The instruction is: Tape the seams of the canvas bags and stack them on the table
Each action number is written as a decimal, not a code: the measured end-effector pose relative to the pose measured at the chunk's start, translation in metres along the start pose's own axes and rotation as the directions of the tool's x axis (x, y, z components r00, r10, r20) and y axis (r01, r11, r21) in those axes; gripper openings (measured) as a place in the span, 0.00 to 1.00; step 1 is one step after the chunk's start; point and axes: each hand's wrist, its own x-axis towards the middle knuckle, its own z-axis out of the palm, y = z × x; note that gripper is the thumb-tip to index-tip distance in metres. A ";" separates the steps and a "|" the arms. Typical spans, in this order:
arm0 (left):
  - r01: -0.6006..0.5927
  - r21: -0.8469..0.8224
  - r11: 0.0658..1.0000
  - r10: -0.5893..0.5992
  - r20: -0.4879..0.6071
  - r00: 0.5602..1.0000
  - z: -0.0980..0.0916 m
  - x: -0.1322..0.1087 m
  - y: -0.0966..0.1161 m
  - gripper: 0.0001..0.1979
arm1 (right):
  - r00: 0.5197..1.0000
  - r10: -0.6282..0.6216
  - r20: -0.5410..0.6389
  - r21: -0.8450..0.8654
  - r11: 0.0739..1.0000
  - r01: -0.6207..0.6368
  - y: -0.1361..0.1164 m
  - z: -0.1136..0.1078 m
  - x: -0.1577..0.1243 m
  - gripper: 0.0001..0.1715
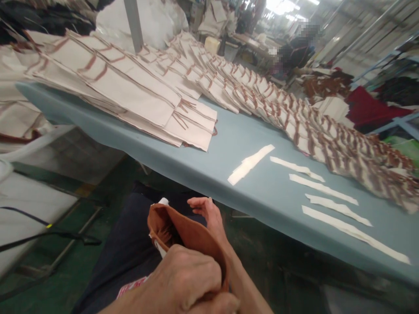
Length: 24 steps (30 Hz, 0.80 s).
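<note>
My left hand [188,277] is closed on the near rim of a brown pouch-like piece [196,231], its fingers curled over the edge. The piece gapes at the top, showing a dark inside, and has white bits along its left edge. Just beyond it, my right hand [209,213] has its fingers loosely stretched to the left, holding nothing visible; part of this hand is hidden behind the brown piece. Both hands are over my lap, on the near side of a blue-green table [183,170].
Stacked cream fabric pieces [131,91] with brown trim lie on the table's left. Overlapping rows of similar pieces [278,109] run along its far side. Several pale strips [324,189] lie on the right. A person [294,50] is in the background.
</note>
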 end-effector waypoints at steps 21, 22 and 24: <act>0.128 -0.172 0.977 -0.132 -0.014 0.991 -0.028 0.006 -0.001 0.20 | 0.882 -0.393 0.260 0.074 0.919 0.388 -0.077 0.002 -0.033 0.39; 0.138 -0.164 0.977 -0.137 0.013 0.990 -0.029 0.007 0.001 0.20 | 0.872 -0.410 0.268 0.048 0.909 0.413 -0.078 0.001 -0.033 0.39; 0.146 -0.126 0.981 -0.141 0.042 0.989 -0.031 0.009 0.005 0.19 | 0.851 -0.447 0.276 0.009 0.887 0.463 -0.077 0.000 -0.032 0.39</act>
